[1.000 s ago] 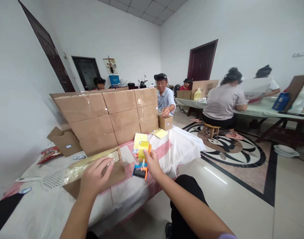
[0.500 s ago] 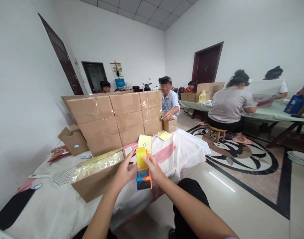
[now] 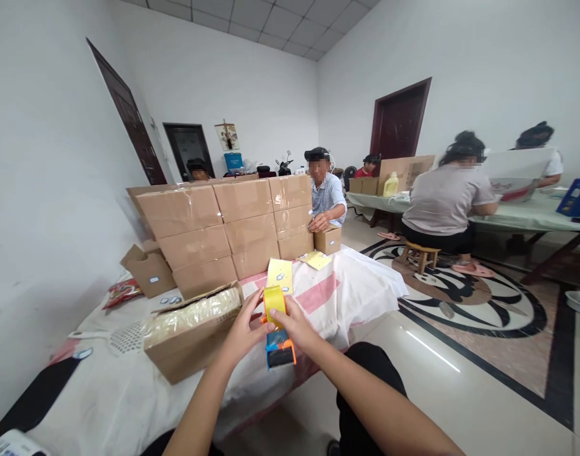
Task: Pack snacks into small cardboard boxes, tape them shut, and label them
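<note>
You have a tape dispenser [image 3: 276,329] held up between both hands, just above the near edge of the cloth-covered table [image 3: 104,386]. Your left hand [image 3: 244,329] wraps its fingers around the left side of the yellow tape roll [image 3: 274,297], thumb up near the roll's top; your right hand [image 3: 296,323] closes on the other side, fingers curled against the roll and the orange frame. The blue-and-black lower end of the dispenser hangs free below your hands.

Just to the left of your left hand sits an open cardboard box [image 3: 189,332] packed with yellowish plastic-wrapped goods — close, though whether your wrist touches it you cannot tell. Behind the roll lies a yellow card [image 3: 280,275] on the pink-striped cloth, and past that a stacked wall of sealed cartons [image 3: 223,231] blocks the far side of the table. A seated person [image 3: 325,193] beyond the cartons rests a hand on a small box [image 3: 328,239].
</note>
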A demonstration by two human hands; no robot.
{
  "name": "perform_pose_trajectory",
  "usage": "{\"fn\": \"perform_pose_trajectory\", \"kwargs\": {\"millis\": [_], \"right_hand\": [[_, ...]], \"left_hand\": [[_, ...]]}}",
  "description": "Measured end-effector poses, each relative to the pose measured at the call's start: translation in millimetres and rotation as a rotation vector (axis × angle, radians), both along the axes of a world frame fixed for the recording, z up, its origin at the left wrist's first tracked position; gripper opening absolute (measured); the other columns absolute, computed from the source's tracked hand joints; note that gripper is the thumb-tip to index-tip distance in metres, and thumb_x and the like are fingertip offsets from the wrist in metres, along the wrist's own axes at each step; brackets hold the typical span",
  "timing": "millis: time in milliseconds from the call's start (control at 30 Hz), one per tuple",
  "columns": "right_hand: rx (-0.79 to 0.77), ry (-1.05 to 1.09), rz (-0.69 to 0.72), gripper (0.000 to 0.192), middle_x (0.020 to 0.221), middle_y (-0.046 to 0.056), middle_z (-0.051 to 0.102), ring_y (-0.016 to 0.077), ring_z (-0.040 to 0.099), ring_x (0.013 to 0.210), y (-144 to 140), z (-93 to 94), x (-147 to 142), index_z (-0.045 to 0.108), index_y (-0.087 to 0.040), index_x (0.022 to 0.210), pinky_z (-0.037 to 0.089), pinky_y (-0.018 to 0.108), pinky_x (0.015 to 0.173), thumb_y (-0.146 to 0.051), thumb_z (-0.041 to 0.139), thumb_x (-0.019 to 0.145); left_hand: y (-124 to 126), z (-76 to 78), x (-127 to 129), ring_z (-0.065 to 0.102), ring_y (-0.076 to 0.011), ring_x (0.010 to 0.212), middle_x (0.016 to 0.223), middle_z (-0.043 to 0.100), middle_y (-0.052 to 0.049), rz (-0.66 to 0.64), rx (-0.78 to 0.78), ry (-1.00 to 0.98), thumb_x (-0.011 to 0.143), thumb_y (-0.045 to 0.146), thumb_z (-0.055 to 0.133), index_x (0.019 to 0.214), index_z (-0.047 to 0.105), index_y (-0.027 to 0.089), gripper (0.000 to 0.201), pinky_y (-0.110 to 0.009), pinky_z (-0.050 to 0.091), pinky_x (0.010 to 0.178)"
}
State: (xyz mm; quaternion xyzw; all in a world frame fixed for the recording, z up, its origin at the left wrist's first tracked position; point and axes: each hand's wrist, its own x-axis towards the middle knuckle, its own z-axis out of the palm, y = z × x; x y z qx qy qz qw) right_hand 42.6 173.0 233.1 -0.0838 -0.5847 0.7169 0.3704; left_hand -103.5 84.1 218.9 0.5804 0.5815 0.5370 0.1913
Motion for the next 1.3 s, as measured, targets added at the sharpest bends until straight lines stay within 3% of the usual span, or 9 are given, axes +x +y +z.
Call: {"fn": "perform_pose_trajectory", "kwargs": {"millis": [267, 367, 433, 533, 700, 867, 1100, 1300], "right_hand": [[-0.029, 0.057, -0.031, 0.025, 0.084, 0.002, 0.069, 0.0165, 0.065, 0.072, 3.8, -0.7, -5.9, 0.064, -0.018, 0.096, 0.052, 0.028, 0.07, -0.036, 0.068, 0.08], [-0.017, 0.085, -0.113, 0.025, 0.084, 0.003, 0.069, 0.0172, 0.064, 0.072, 10.1, -1.2, -8.4, 0.063, -0.019, 0.095, 0.052, 0.029, 0.07, -0.038, 0.068, 0.081], [0.022, 0.084, -0.198, 0.023, 0.084, 0.003, 0.068, 0.0174, 0.064, 0.075, 14.6, -1.0, -8.9, 0.063, -0.019, 0.092, 0.052, 0.029, 0.07, -0.039, 0.067, 0.081], [0.086, 0.064, -0.254, 0.024, 0.084, 0.003, 0.068, 0.0185, 0.064, 0.077, 20.0, -0.7, -8.1, 0.062, -0.019, 0.092, 0.052, 0.03, 0.071, -0.041, 0.066, 0.084], [0.174, 0.052, -0.234, 0.028, 0.084, 0.003, 0.067, 0.0193, 0.064, 0.076, 24.8, -5.2, -7.7, 0.061, -0.019, 0.093, 0.053, 0.031, 0.071, -0.046, 0.062, 0.087], [0.24, 0.046, -0.24, 0.029, 0.083, 0.003, 0.065, 0.0186, 0.062, 0.075, 26.9, -10.8, -9.5, 0.06, -0.019, 0.093, 0.051, 0.03, 0.07, -0.048, 0.058, 0.091], [0.251, 0.047, -0.305, 0.031, 0.084, 0.003, 0.063, 0.0171, 0.056, 0.073, 29.7, -14.8, -13.9, 0.06, -0.018, 0.095, 0.047, 0.029, 0.068, -0.049, 0.055, 0.093], [0.268, 0.049, -0.357, 0.034, 0.08, 0.002, 0.06, 0.016, 0.053, 0.07, 30.4, -19.7, -18.2, 0.058, -0.019, 0.092, 0.045, 0.028, 0.066, -0.052, 0.055, 0.093]], "left_hand": [[2.4, 5.8, 9.8, 0.04, -0.033, 0.145, 0.164, 0.027, -0.017, 0.021, -0.042, -0.102, 0.081, 0.056, 0.071, 0.155, 0.033, 0.024, 0.089, -0.043, 0.046, 0.107], [4.1, 7.5, 16.0, 0.052, -0.0322, 0.134, 0.153, 0.046, -0.018, 0.073, -0.103, -0.1, 0.083, 0.059, 0.066, 0.143, 0.05, 0.019, 0.074, -0.042, 0.047, 0.105], [5.0, 8.1, 18.7, 0.061, -0.0309, 0.122, 0.133, 0.065, -0.016, 0.103, -0.165, -0.078, 0.086, 0.06, 0.06, 0.126, 0.063, 0.017, 0.059, -0.042, 0.046, 0.104], [5.5, 10.2, 20.8, 0.066, -0.0299, 0.106, 0.106, 0.075, -0.011, 0.086, -0.218, -0.104, 0.086, 0.062, 0.058, 0.099, 0.074, 0.017, 0.049, -0.041, 0.047, 0.1], [2.3, 17.9, 24.8, 0.064, -0.029, 0.105, 0.101, 0.073, -0.01, 0.005, -0.223, -0.159, 0.076, 0.059, 0.069, 0.077, 0.077, 0.017, 0.043, -0.036, 0.048, 0.094], [-1.0, 19.8, 29.8, 0.063, -0.0269, 0.099, 0.108, 0.069, -0.011, 0.041, -0.246, -0.288, 0.065, 0.059, 0.078, 0.075, 0.079, 0.016, 0.044, -0.031, 0.051, 0.079], [0.4, 21.7, 32.7, 0.062, -0.0288, 0.104, 0.109, 0.069, -0.013, 0.088, -0.163, -0.317, 0.06, 0.061, 0.081, 0.073, 0.079, 0.017, 0.046, -0.035, 0.049, 0.09], [-1.7, 25.3, 39.6, 0.066, -0.0244, 0.094, 0.111, 0.069, -0.013, 0.123, -0.144, -0.348, 0.064, 0.056, 0.08, 0.072, 0.076, 0.016, 0.041, -0.031, 0.051, 0.078]]}}
